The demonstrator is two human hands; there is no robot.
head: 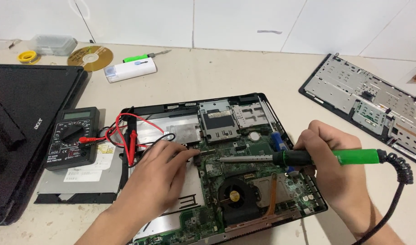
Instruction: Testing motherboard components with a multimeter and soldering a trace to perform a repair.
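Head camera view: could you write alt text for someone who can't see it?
A right hand holds a green-handled soldering iron with its tip over the green circuit board of an opened black laptop, while the left hand presses on the board beside it.

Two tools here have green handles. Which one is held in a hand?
The soldering iron, gripped by the right hand over the laptop board. The small green screwdriver lies untouched near the wall.

The right hand [328, 156] grips a green-handled soldering iron [303, 158], tip over the opened laptop's motherboard [244, 177]; the left hand [160, 174] presses fingertips beside it, near a multimeter [72, 137].
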